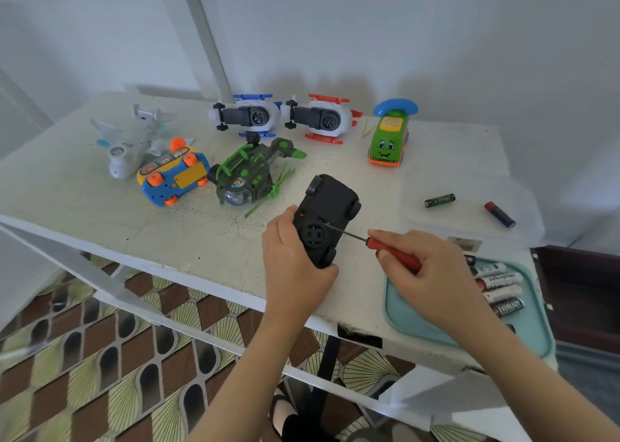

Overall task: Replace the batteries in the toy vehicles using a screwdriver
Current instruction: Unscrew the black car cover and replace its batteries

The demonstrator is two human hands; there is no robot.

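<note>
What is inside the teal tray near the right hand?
The teal tray holds at least four batteries side by side, one marked Eveready. The right hand and forearm cover its middle; anything there is hidden.

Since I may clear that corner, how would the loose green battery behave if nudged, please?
The green battery lies on its side, a smooth cylinder, so it would probably roll. It looks small and rigid, so likely light and easy to pinch.

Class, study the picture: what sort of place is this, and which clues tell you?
Probably a room in a home: a worn white table against a plain wall, a patterned floor, several toy vehicles.
</note>
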